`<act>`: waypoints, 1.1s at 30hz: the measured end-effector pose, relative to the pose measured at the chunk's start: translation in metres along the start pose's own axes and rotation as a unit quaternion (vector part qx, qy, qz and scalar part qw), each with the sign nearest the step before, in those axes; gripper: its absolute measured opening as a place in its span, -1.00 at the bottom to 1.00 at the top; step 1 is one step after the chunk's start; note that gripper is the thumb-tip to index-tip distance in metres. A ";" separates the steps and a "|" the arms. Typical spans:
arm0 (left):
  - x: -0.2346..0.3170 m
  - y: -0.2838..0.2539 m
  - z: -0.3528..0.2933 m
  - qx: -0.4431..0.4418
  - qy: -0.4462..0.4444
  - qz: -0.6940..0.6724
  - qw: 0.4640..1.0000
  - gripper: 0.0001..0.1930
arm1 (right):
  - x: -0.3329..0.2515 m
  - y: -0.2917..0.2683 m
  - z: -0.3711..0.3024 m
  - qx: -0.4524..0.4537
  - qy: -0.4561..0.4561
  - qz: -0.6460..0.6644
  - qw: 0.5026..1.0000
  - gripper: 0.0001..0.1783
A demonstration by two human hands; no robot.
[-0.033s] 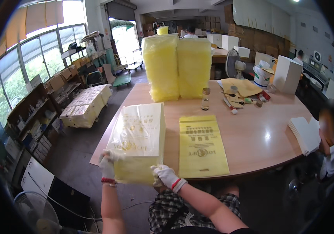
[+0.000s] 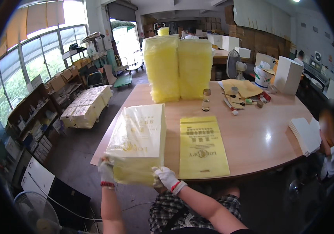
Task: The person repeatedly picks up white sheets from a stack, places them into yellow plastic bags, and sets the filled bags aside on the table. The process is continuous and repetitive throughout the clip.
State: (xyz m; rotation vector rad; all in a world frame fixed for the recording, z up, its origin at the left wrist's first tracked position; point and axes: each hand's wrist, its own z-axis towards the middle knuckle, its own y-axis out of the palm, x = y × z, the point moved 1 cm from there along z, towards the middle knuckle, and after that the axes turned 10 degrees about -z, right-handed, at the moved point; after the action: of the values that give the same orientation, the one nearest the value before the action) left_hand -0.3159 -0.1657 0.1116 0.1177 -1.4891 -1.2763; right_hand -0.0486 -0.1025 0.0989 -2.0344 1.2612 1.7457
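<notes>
A thick white block (image 2: 160, 134), perhaps a paper stack, lies at the table's left front inside a thin yellowish plastic bag (image 2: 135, 168) with gold print. The bag's near end hangs over the front edge. My left hand (image 2: 105, 171), in a white glove, is closed on the bag's near left corner, its fingertips slightly blurred. My right hand (image 2: 167, 178), also gloved, pinches the near right corner. To the right, a flat yellow printed bag (image 2: 204, 146) with a handle slot lies on the table.
Tall stacks of yellow plastic bags (image 2: 161, 70) stand on the far side of the table (image 2: 256, 136). Beyond the flat bag are a small glass bottle (image 2: 206, 100), scissors and scraps. Folded white card (image 2: 301, 134) lies beside a seated person at right. A fan (image 2: 34, 212) stands lower left.
My left hand has shifted slightly down and left with its corner of the bag. The film on top looks more wrinkled. My right hand keeps its hold.
</notes>
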 end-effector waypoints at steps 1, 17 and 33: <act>0.002 -0.020 -0.010 0.015 0.015 0.065 0.998 -0.86 | 0.016 -0.003 0.001 0.024 -0.048 -0.076 0.996 -0.63; -0.181 -0.059 -0.193 -0.100 -0.332 0.359 0.867 -0.89 | 0.134 -0.274 -0.343 0.614 -0.105 0.243 0.744 -0.82; -0.272 0.215 -0.293 -0.605 -0.147 0.380 0.684 -0.93 | 0.132 -0.357 -0.410 0.627 -0.139 0.324 0.694 -0.83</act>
State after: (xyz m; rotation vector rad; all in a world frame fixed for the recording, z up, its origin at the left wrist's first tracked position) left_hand 0.1228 -0.0807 0.0357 -1.4862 -0.4920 -1.3108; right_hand 0.4875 -0.1962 -0.0298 -0.5149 2.2482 0.6839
